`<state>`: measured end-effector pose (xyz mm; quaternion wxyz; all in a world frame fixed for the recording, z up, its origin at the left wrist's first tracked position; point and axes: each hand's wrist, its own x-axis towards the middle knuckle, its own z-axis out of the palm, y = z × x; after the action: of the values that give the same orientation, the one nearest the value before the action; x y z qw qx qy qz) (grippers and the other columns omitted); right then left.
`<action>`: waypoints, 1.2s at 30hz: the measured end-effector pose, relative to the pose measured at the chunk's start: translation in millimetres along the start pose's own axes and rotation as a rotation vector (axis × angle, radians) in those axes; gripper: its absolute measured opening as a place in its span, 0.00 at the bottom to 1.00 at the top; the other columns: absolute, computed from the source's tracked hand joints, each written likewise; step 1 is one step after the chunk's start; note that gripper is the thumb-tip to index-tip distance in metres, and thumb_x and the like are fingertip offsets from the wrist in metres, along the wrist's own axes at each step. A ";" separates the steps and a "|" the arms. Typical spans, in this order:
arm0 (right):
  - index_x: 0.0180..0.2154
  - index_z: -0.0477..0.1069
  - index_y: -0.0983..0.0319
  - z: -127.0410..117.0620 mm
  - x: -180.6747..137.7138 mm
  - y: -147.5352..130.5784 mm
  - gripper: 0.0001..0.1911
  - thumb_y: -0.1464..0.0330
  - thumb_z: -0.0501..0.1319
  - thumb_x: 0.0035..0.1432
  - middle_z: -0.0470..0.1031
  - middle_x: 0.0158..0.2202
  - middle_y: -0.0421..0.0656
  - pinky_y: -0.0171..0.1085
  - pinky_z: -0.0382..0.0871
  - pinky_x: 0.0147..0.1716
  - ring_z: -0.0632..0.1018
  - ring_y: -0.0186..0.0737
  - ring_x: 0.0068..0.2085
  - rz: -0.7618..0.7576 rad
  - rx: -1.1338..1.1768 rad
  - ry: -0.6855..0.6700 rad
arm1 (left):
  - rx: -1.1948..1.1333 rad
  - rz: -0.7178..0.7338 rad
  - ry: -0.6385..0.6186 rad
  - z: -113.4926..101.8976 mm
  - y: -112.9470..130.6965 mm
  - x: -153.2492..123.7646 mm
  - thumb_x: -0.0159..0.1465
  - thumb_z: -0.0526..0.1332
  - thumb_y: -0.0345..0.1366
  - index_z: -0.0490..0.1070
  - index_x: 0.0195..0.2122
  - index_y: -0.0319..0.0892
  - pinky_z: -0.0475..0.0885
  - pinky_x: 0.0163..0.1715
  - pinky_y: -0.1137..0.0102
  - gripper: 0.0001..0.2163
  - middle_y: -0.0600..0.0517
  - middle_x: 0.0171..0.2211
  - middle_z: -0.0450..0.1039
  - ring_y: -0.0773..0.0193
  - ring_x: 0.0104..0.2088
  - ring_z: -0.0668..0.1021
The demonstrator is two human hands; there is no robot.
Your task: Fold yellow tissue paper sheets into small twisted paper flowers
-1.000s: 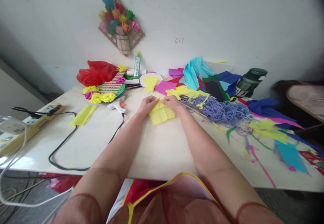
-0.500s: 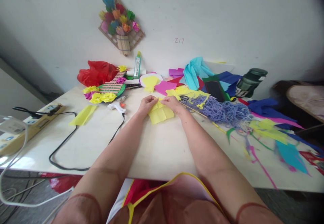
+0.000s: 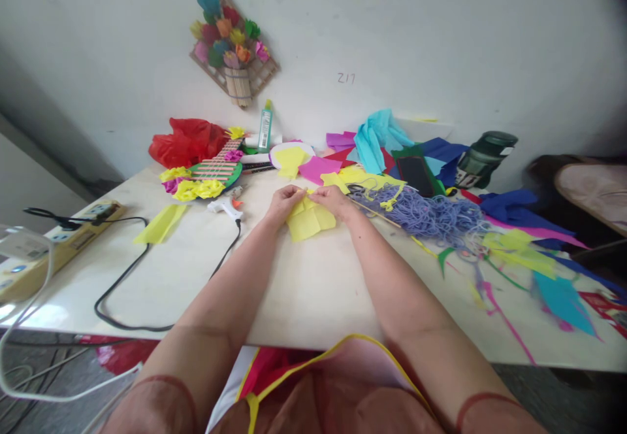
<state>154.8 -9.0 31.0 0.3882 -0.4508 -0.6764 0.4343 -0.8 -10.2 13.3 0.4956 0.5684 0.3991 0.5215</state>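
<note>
Pinching a yellow paper sheet [image 3: 311,223] between close fingertips, the left hand [image 3: 285,201] and right hand [image 3: 334,199] are near the middle of the tabletop [image 3: 313,290]. A white glue gun [image 3: 227,210] lies beside the left; tangled purple yarn [image 3: 435,218] crowds the right. A power strip [image 3: 78,240] lines the left edge, a red bag [image 3: 183,143] the far-left corner.

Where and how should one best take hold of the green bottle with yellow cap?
The green bottle is probably best gripped around its slim middle, from the front: it appears nearly upright, cap up, with the wall behind.
</note>
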 end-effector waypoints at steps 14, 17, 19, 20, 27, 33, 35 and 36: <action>0.20 0.65 0.64 -0.9 2.4 5.9 0.12 0.61 0.59 0.42 0.66 0.17 0.37 0.31 0.58 0.20 0.67 0.31 0.21 0.054 0.080 0.011 | 0.062 -0.056 0.041 -1.2 -0.8 0.9 0.44 0.65 0.46 0.67 0.24 0.38 0.64 0.19 0.75 0.16 0.55 0.19 0.68 0.70 0.19 0.69; 0.22 0.68 0.64 -0.8 2.5 4.8 0.12 0.61 0.60 0.42 0.67 0.18 0.37 0.31 0.60 0.21 0.68 0.32 0.22 0.062 0.125 0.027 | 0.091 -0.047 0.069 -1.3 -0.8 1.3 0.44 0.65 0.47 0.65 0.22 0.39 0.62 0.17 0.75 0.16 0.56 0.17 0.66 0.71 0.17 0.68; 0.23 0.68 0.64 -1.0 2.8 4.5 0.11 0.62 0.60 0.41 0.68 0.19 0.37 0.32 0.62 0.22 0.69 0.32 0.22 0.070 0.153 0.047 | 0.089 -0.037 0.084 -1.0 -1.1 1.9 0.45 0.64 0.48 0.65 0.23 0.39 0.62 0.17 0.75 0.17 0.55 0.17 0.66 0.71 0.18 0.68; 0.24 0.68 0.65 -1.1 3.0 4.5 0.11 0.62 0.60 0.41 0.68 0.19 0.37 0.32 0.62 0.22 0.69 0.32 0.22 0.074 0.158 0.060 | 0.089 -0.035 0.089 -0.7 -1.1 2.2 0.45 0.64 0.48 0.65 0.23 0.39 0.62 0.18 0.75 0.17 0.55 0.18 0.67 0.70 0.18 0.68; 0.25 0.70 0.65 -1.8 3.1 5.2 0.11 0.63 0.60 0.42 0.70 0.21 0.38 0.32 0.63 0.23 0.71 0.34 0.24 0.058 0.100 0.063 | 0.326 -0.016 0.152 1.7 1.2 4.0 0.44 0.64 0.49 0.67 0.21 0.38 0.57 0.16 0.77 0.17 0.55 0.16 0.64 0.71 0.19 0.65; 0.25 0.70 0.65 -1.3 2.5 5.3 0.12 0.62 0.61 0.42 0.71 0.22 0.39 0.33 0.64 0.24 0.71 0.34 0.24 0.057 0.147 0.053 | 0.336 0.039 0.191 1.3 0.2 5.0 0.45 0.63 0.49 0.66 0.19 0.38 0.56 0.16 0.78 0.17 0.55 0.16 0.62 0.72 0.19 0.63; 0.24 0.70 0.65 -1.7 3.1 6.2 0.11 0.62 0.61 0.41 0.71 0.21 0.39 0.33 0.64 0.24 0.71 0.34 0.24 0.056 0.140 0.067 | 0.277 0.015 0.160 2.1 0.4 4.0 0.46 0.62 0.50 0.66 0.20 0.38 0.58 0.16 0.77 0.17 0.55 0.17 0.63 0.71 0.19 0.65; 0.24 0.70 0.65 -2.1 3.5 6.7 0.11 0.62 0.61 0.41 0.71 0.21 0.39 0.33 0.64 0.24 0.71 0.34 0.24 0.057 0.137 0.074 | 0.241 -0.002 0.133 2.5 0.8 3.4 0.47 0.62 0.50 0.66 0.21 0.38 0.58 0.17 0.77 0.17 0.55 0.17 0.64 0.71 0.19 0.66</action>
<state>157.6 -3.7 25.8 0.4304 -0.4578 -0.6172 0.4735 2.1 -7.4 14.8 0.3966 0.5875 0.4916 0.5059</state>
